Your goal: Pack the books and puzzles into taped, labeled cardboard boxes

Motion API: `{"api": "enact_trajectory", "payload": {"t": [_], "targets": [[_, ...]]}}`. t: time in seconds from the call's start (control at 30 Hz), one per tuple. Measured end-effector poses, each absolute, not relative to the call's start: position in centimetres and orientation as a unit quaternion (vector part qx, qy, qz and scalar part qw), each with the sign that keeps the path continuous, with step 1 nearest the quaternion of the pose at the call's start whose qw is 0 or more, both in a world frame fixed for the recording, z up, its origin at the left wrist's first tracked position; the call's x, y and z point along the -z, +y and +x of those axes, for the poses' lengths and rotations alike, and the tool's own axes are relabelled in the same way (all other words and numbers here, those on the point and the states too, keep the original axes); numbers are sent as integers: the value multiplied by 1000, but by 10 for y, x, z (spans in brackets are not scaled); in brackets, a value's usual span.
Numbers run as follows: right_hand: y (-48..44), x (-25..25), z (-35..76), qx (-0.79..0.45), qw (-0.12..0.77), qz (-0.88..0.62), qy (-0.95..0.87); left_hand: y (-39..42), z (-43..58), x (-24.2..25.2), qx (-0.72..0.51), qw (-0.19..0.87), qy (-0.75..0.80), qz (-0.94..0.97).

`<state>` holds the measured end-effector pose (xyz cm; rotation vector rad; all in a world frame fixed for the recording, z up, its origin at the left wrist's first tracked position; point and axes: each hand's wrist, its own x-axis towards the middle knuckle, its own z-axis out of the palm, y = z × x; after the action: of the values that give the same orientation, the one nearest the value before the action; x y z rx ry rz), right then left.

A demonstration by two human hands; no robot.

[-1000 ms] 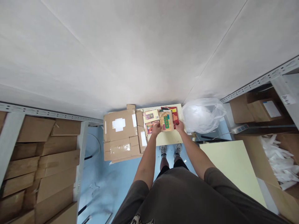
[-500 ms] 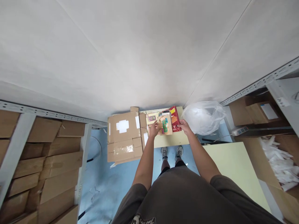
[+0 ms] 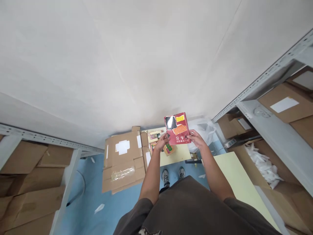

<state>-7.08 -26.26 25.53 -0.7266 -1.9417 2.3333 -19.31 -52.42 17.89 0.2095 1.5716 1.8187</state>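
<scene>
A red book [image 3: 174, 135] with black, yellow and orange patches on its cover is raised above the pale table [image 3: 178, 153], its cover facing me. My right hand [image 3: 196, 138] grips its lower right edge. At the lower left corner, the fingers of my left hand [image 3: 163, 141] are closed on the book. Beneath and beside my left hand lie other books, among them a cream-coloured one [image 3: 154, 136] and a tan one with a green patch [image 3: 168, 149], partly covered by the hand and the red book.
Flattened cardboard [image 3: 123, 163] lies left of the books. A clear plastic bag [image 3: 201, 127] sits to the right, by the wall. Shelves with cardboard boxes [image 3: 31, 195] stand at left and right. A second pale tabletop [image 3: 241, 179] is beside my right arm.
The red book has come up off the table and moved left, in front of the other books. My left hand has gone from the tan book to the red book. The view has shifted.
</scene>
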Motion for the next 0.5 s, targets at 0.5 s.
{"api": "enact_trajectory", "payload": {"t": [0.5], "targets": [[-212,-348,68,-795,115,-130,-581,-454,-166,-281,-712,439,487,252]]}}
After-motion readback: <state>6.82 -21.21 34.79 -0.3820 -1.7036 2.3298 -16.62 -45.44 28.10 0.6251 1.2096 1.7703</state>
